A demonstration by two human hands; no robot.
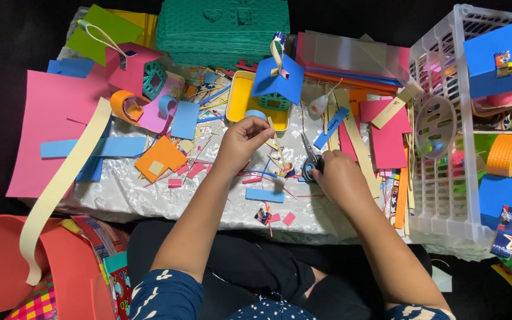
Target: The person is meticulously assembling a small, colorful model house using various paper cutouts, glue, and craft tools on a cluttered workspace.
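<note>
Left hand [241,142]: fingertips pinched narrowly on a cream paper strip [275,137], just below the yellow tray [239,98]. Right hand [338,178]: fingers closed around the blue-handled scissors [310,159], blades pointing up. A white crate [445,178] at right carries blue foam boxes [502,53] with small multicoloured stickers.

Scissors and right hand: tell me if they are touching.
Touching. The head view shows the right hand lying over the handles of the scissors, with its fingers at the blue handle loop and only the blades sticking out.
</note>
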